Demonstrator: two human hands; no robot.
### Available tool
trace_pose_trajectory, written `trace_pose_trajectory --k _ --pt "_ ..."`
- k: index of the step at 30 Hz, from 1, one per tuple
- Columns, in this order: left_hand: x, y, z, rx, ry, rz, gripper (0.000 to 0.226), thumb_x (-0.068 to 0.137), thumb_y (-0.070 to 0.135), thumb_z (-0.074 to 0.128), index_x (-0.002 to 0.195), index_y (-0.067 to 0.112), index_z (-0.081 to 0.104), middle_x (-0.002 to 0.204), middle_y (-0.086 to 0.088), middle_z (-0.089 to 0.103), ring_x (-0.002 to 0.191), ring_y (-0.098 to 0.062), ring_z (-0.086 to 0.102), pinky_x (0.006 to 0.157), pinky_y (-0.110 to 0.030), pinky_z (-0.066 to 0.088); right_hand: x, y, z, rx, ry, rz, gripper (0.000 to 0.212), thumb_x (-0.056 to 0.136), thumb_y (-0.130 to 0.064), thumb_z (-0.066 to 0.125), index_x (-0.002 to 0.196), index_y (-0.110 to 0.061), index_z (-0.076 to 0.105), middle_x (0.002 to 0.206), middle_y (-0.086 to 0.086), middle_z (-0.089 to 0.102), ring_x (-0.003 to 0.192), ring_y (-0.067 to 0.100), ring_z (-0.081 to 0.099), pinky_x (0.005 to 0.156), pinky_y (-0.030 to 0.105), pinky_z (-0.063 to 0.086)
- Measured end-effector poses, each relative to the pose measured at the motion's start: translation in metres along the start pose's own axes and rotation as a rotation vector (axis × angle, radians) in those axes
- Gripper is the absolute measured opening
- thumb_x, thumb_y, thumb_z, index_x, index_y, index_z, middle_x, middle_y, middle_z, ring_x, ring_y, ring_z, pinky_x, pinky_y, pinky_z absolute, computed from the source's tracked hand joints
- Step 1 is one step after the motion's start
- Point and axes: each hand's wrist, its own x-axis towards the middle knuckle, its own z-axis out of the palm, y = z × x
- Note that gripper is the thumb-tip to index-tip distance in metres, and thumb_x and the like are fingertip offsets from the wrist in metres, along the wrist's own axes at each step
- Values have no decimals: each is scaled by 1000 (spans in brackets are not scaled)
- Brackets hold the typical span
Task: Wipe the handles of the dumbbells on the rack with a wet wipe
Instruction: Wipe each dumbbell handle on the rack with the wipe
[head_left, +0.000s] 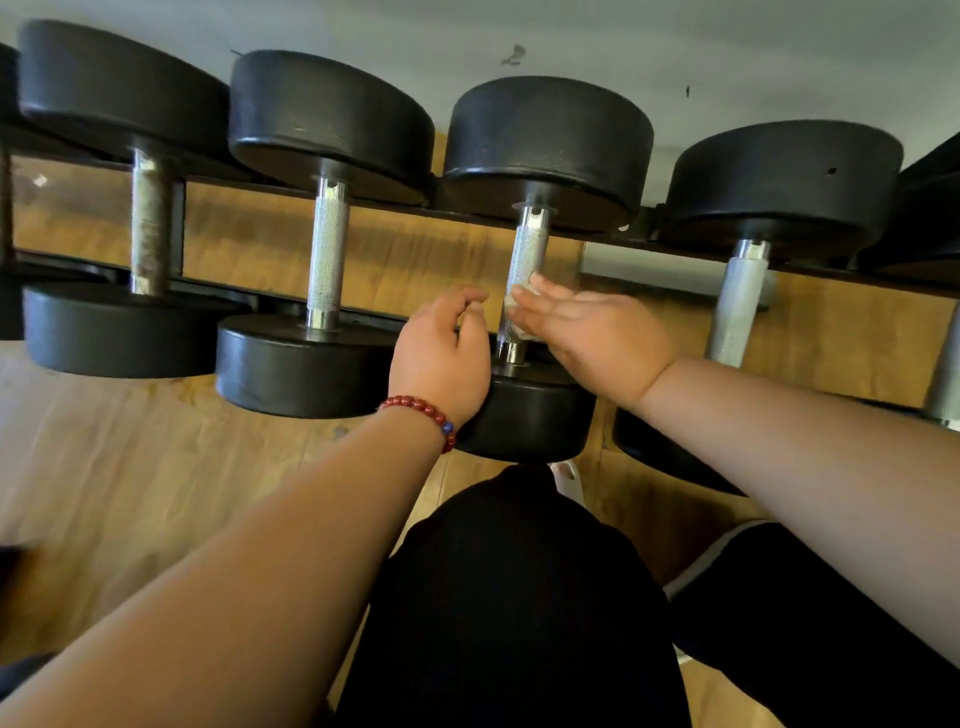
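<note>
Wipe (521, 299): thin, soft, damp, lying against the lower part of the knurled steel handle (527, 249) of the third dumbbell (545, 135) on the rack (179, 228). Being limp, it probably has to be wrapped round the bar and pressed. The knurling should give it grip, and the heavy dumbbell is unlikely to shift. Right hand (597, 332): reaches in from the right, fingers nearly straight, pressing the wipe onto the bar. Left hand (441, 358), with a bead bracelet (423, 410) on its wrist: just left of the handle, fingers curled. Whether it pinches the wipe's edge cannot be told.

Soft even daylight, slight motion blur, strong wide-angle bending at the edges.
</note>
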Motion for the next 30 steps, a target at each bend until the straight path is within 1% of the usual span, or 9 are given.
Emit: trace_pose_trajectory --k 2,6,10,13,15,20,25,27,30 --pt "1 0 0 -2 10 -2 29 101 22 40 120 22 62 105 10 54 87 2 51 73 -9 36 3 9 -5 -57 6 -78 68 61 15 78 124 -4 62 130 15 59 120 34 56 81 53 57" --pt "0 -2 0 -33 14 -4 30 101 20 40 121 22 62 104 13 55 85 12 48 71 -1 30 16 18 -8 -63 67 -10 75 59 24 73 128 0 57 134 20 56 125 37 52 84 54 55" --pt "-1 -3 -1 -73 5 8 30 101 20 40 123 22 60 113 9 58 98 4 51 80 -7 36 4 11 -5 -86 -24 -258 62 62 12 78 121 -1 64 126 17 62 120 37 56 74 52 58" --pt "-2 -2 0 -82 9 4 30 101 21 40 124 21 60 115 9 57 103 -2 51 85 -15 38 18 27 -13 -91 15 -189 69 61 19 74 125 0 60 131 19 58 122 38 54 80 55 56" --pt "-1 -2 -1 -80 11 -3 31 101 21 39 125 22 59 114 9 56 101 -1 51 84 -13 37 22 24 -11 -86 40 -88 73 61 24 71 129 2 56 134 22 55 125 39 51 89 57 52" --pt "-1 -3 -1 -87 21 -18 31 101 21 39 125 22 59 116 10 56 104 -3 51 85 -14 37 5 18 -6 -60 -12 -317 59 67 14 75 123 1 61 129 18 60 121 39 55 83 56 55" --pt "0 -3 0 -69 28 -17 32 101 20 39 126 21 59 118 6 58 103 -5 53 84 -14 39 20 28 -6 -105 86 -167 67 64 23 70 128 4 56 132 23 56 124 40 51 94 57 48" --pt "0 -3 0 -68 27 -19 32 101 19 39 125 20 59 120 5 58 104 -3 51 83 -10 36 10 20 3 -84 42 -251 60 70 16 70 127 2 58 133 20 57 124 39 52 88 55 53" --pt "-1 -2 0 -70 24 -31 32 101 19 39 125 20 59 123 4 58 108 -4 50 89 -15 37 10 25 -7 -80 14 -372 53 71 10 69 122 0 63 127 18 61 119 38 57 85 51 53"
